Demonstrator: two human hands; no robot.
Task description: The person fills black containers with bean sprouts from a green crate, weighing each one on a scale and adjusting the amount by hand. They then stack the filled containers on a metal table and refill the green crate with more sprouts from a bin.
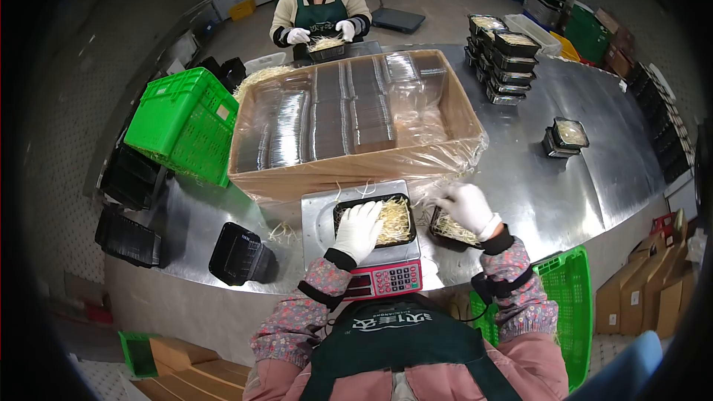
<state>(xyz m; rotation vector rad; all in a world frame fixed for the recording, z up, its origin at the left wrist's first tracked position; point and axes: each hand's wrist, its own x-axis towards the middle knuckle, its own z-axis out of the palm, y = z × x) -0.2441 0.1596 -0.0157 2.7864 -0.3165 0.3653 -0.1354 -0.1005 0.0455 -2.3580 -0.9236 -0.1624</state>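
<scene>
My left hand (359, 230), in a white glove, lies with its fingers stretched out over pale bean sprouts (394, 223) in a black plastic tray (411, 240). This tray rests on the metal plate of a weighing scale (318, 212) with a red keypad. Just right of the scale, my gloved right hand (466, 209) is above a second black tray (437, 236) of sprouts. Its fingers curl together, slightly blurred; whatever they may hold is hidden. The hand partly covers that tray.
Ahead stands a cardboard box (356, 162) of stacked clear lids. Green crate (178, 122) and empty black trays (236, 254) are left. Filled trays (512, 63) are stacked right, with a smaller stack (566, 137) nearer. Opposite, a gloved co-worker (319, 11) holds a sprout tray.
</scene>
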